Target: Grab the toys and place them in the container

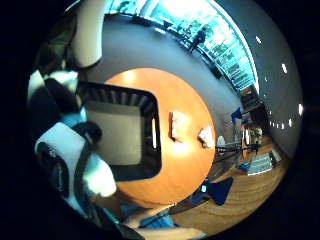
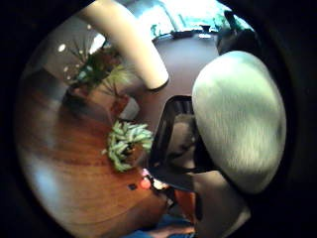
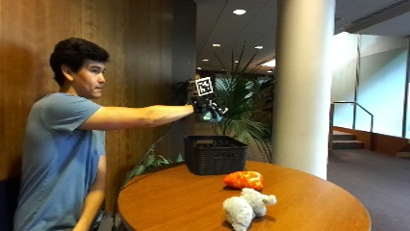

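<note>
1. Nearest the outside camera, low in the frame, a white fluffy toy (image 3: 247, 208) lies on the round wooden table (image 3: 166, 202); an orange toy (image 3: 244, 180) sits just behind it, close but not clearly touching.
2. Farther back on the table stands the black woven container (image 3: 216, 154), rectangular with open-weave walls; the little-finger palm view looks down into it (image 1: 122, 131) and shows a pale bare floor.
3. The gloved right hand (image 3: 206, 106) is held out at arm's length above the container, left of centre in the outside view.
4. Its fingers are too small there to read; whether it grips anything I cannot tell. In the thumb-side palm view a large pale rounded shape (image 2: 240, 121) blocks much of the view, and I cannot identify it.
5. A white pillar (image 3: 304, 82) and a potted plant (image 3: 240, 103) stand behind the table.
</note>
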### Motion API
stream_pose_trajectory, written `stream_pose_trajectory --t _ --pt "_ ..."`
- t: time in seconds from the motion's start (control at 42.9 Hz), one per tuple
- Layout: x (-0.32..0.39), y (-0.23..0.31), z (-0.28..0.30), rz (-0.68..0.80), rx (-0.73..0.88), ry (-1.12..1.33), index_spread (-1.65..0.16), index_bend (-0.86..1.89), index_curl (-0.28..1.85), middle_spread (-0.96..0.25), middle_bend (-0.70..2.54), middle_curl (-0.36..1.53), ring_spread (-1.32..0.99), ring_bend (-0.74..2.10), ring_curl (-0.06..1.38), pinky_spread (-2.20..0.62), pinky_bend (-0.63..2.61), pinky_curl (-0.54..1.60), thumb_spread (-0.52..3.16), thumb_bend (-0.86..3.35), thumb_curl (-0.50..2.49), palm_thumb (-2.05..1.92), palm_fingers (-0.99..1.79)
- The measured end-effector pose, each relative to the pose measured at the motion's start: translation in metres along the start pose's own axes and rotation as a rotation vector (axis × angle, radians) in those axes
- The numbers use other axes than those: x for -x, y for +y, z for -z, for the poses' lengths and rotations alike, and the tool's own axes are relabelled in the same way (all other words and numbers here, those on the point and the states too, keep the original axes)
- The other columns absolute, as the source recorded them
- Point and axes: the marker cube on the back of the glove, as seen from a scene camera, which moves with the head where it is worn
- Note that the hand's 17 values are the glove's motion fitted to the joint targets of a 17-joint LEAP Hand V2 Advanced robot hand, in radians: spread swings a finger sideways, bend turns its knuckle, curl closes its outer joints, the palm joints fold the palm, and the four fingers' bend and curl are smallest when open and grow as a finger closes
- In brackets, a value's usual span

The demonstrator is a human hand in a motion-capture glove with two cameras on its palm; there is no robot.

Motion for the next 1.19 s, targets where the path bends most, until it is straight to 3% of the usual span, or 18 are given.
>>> stream_pose_trajectory --t 0.093,0.117,0.28,0.443,0.513,0.63,0.817,1.19 --pt "-0.005 0.002 -0.010 0.010 0.076 0.049 -0.37 0.00 0.63 -0.34 0.45 0.71 -0.32 1.25 0.56 -0.40 1.21 0.50 0.97 -0.08 0.80 0.29 0.58" --pt "-0.008 0.003 -0.011 0.016 0.080 0.063 -0.37 -0.03 0.60 -0.30 0.37 0.68 -0.29 1.23 0.56 -0.37 1.26 0.51 0.99 -0.14 0.74 0.16 0.39" --pt "-0.033 0.004 -0.006 0.040 0.085 0.134 -0.36 0.08 0.50 -0.18 0.26 0.62 -0.17 1.12 0.49 -0.25 1.40 0.50 1.06 -0.09 0.59 -0.06 0.19" --pt "-0.046 0.003 0.010 0.027 0.083 0.005 -0.36 0.17 0.48 -0.10 0.20 0.59 -0.07 0.89 0.41 -0.11 1.49 0.50 1.09 -0.07 0.50 -0.08 -0.02" --pt "-0.053 0.001 0.018 0.021 0.068 -0.069 -0.36 0.18 0.47 -0.07 0.19 0.57 -0.03 0.82 0.38 -0.07 1.48 0.48 1.09 -0.07 0.46 -0.08 -0.04" --pt "-0.083 -0.007 0.025 -0.129 0.050 -0.040 -0.35 0.17 0.45 -0.05 0.19 0.55 0.00 0.74 0.33 -0.02 1.45 0.45 1.10 -0.07 0.41 -0.07 -0.05" --pt "-0.101 -0.021 0.016 0.018 0.081 0.257 -0.35 0.17 0.44 -0.02 0.18 0.53 0.03 0.68 0.30 0.02 1.41 0.42 1.10 -0.06 0.36 -0.07 -0.05" --pt "-0.232 -0.006 0.040 -0.141 0.084 0.324 -0.35 0.17 0.41 -0.01 0.18 0.48 0.05 0.63 0.28 0.05 1.33 0.37 1.11 -0.05 0.29 -0.05 -0.03"
